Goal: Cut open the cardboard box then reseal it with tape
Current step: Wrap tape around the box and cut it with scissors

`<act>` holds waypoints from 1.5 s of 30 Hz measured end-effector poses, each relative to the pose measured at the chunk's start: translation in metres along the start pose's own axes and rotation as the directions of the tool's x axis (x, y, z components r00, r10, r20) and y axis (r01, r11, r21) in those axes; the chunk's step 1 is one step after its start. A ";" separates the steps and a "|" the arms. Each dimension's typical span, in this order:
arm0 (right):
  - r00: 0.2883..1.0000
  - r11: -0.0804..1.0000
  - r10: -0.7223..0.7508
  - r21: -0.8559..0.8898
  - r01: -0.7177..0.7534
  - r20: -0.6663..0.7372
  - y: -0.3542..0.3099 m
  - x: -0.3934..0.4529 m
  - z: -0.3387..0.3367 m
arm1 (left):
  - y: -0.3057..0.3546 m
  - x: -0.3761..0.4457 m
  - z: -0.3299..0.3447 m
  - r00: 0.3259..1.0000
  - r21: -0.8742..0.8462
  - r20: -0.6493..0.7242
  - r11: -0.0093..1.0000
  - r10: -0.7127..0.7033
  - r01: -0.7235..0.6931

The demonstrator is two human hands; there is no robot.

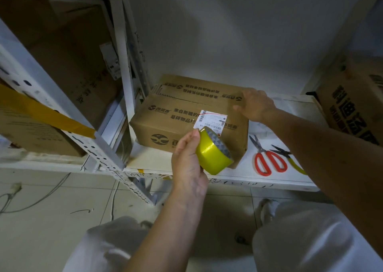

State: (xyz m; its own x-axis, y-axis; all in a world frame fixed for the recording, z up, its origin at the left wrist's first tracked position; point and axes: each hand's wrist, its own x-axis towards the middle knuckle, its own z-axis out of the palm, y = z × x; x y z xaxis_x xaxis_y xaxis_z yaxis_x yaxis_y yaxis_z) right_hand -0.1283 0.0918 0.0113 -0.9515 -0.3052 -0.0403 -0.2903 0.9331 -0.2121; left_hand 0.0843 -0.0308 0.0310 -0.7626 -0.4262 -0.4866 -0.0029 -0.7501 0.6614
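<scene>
A brown cardboard box (178, 114) with dark print and a white shipping label lies on a low white shelf (232, 174). Its top flaps are folded down, the far one a little raised. My right hand (256, 104) rests on the box's top right corner, fingers spread over the flap. My left hand (187, 160) grips a roll of yellow tape (213, 151) in front of the box's near side, slightly above the shelf edge. Red-handled scissors (267, 157) lie on the shelf to the right of the box.
A second pair of cutters with dark blades and a yellow handle (290, 157) lies beside the scissors. Another printed carton (352, 102) stands at the far right. White shelf uprights and more cartons (37, 133) crowd the left. Cables run across the tiled floor below.
</scene>
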 end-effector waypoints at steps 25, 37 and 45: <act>0.971 0.994 0.064 0.067 -0.082 0.230 0.010 -0.018 -0.011 | 0.073 0.062 -0.016 0.972 0.067 -0.006 0.970 0.235 -0.234; 0.945 0.890 0.194 0.357 -0.282 0.264 0.001 -0.063 -0.001 | 0.083 0.044 -0.069 0.955 0.031 -0.044 0.956 0.293 -0.292; 0.891 0.617 0.204 0.654 -0.438 0.405 -0.007 -0.081 0.002 | 0.074 0.003 -0.076 0.953 0.143 0.100 0.944 0.285 -0.298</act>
State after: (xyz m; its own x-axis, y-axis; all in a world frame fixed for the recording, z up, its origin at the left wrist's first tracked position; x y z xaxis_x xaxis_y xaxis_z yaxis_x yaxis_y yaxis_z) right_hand -0.0493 0.1093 0.0144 -0.8657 -0.1586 -0.4747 0.3048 0.5853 -0.7513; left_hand 0.1306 -0.1264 0.0350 -0.7926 -0.5694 -0.2179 0.1318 -0.5090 0.8506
